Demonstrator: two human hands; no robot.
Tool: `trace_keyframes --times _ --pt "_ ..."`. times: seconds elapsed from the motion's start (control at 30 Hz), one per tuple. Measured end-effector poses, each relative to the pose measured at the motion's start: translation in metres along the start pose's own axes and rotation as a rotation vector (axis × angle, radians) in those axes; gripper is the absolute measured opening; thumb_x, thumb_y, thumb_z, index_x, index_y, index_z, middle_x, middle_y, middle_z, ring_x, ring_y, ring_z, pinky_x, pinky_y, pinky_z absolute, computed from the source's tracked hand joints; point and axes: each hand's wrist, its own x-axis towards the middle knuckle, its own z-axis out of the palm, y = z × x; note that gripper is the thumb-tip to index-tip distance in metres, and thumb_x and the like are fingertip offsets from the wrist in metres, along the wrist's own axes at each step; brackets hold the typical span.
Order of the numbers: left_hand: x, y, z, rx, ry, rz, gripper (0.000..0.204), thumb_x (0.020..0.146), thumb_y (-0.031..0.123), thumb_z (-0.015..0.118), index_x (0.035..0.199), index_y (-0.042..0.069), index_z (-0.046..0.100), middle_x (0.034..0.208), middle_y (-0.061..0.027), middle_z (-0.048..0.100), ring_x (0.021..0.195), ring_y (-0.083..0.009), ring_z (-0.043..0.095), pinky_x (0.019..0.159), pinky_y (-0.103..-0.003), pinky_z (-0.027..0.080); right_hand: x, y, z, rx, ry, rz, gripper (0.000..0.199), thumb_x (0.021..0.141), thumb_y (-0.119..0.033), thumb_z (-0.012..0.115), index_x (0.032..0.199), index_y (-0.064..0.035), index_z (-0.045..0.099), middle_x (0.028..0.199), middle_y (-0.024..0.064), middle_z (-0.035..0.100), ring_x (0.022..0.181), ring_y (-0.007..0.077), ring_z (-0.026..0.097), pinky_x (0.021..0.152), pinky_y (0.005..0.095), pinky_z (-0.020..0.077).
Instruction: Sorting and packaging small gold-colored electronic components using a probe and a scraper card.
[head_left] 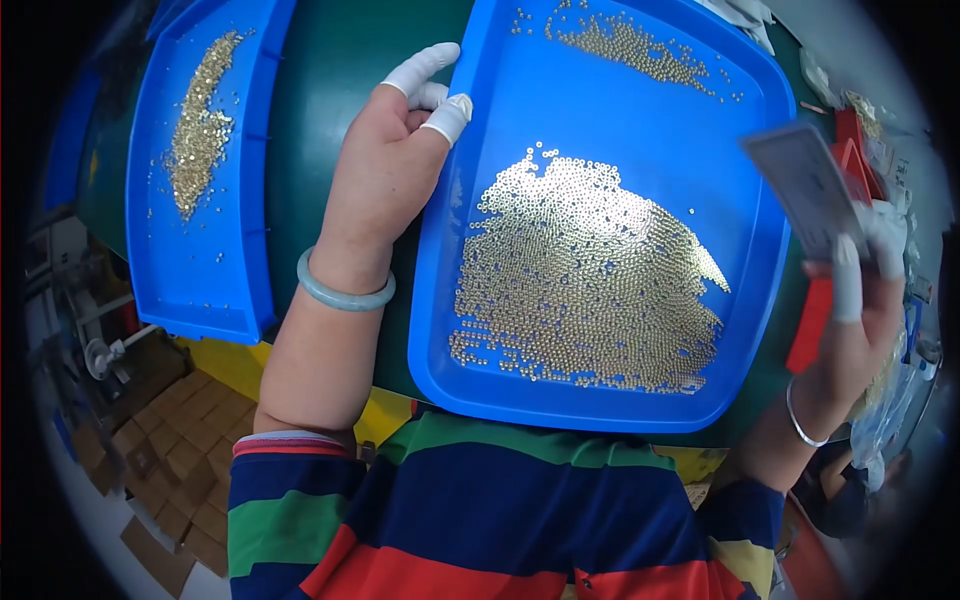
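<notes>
Small gold-coloured metal rings or beads point(590, 270) lie spread in a dense single layer over the near part of a large blue tray point(620, 120). A smaller group of beads point(635, 50) sits along its far side. At the tray's left rim, my left hand point(400, 150), with white finger cots, closes thumb and fingers on the edge. Off the tray's right side, my right hand point(865, 290), also in finger cots, holds up a flat grey rectangular plate point(805, 185). That plate is blurred, so its exact kind does not show.
To the left, a narrower blue tray point(190, 270) carries a heap of gold-coloured small parts point(200, 140). Both trays rest on a green tabletop point(310, 120). Red bins point(855, 150) and clear plastic bags point(885, 400) crowd the right. Brown boxes point(180, 440) stand below left.
</notes>
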Motion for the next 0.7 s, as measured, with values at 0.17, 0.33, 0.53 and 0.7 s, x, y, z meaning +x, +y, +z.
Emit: trace_keyframes --times 0.17,0.33,0.53,0.7 --pt "-0.004 -0.004 -0.007 -0.054 0.005 -0.058 0.042 0.085 0.009 0.054 0.124 -0.003 0.043 0.078 -0.0020 0.057 0.072 -0.0075 0.054 0.064 -0.020 0.046 0.057 0.015 0.084 0.042 -0.334 -0.242 0.020 0.079 -0.002 0.060 0.099 -0.0020 0.058 0.086 0.0033 0.060 0.078 0.0108 0.057 0.070 0.0223 0.0453" --pt "0.008 -0.006 -0.012 -0.104 -0.046 -0.085 0.043 0.084 0.008 0.056 0.124 -0.003 0.044 0.076 -0.0017 0.057 0.070 -0.0074 0.054 0.064 -0.020 0.046 0.063 0.036 0.121 0.036 -0.397 -0.192 0.020 0.083 0.001 0.056 0.103 -0.0005 0.054 0.093 0.0019 0.058 0.078 0.0083 0.055 0.068 0.0213 0.0476" --pt "0.003 -0.009 -0.012 -0.063 -0.055 -0.070 0.041 0.084 0.008 0.056 0.123 -0.001 0.046 0.077 -0.0023 0.058 0.071 -0.0080 0.055 0.064 -0.021 0.046 0.053 0.042 0.124 0.020 -0.463 -0.140 0.021 0.083 0.000 0.057 0.104 -0.0009 0.056 0.091 0.0019 0.059 0.076 0.0073 0.055 0.068 0.0206 0.0470" --pt "0.005 -0.005 -0.013 0.014 -0.063 -0.057 0.043 0.084 0.010 0.057 0.123 -0.002 0.045 0.076 -0.0035 0.059 0.072 -0.0093 0.057 0.062 -0.022 0.047 0.052 0.042 0.125 0.067 -0.462 -0.163 0.020 0.081 -0.001 0.059 0.102 -0.0009 0.058 0.089 0.0037 0.062 0.078 0.0092 0.058 0.071 0.0222 0.0472"
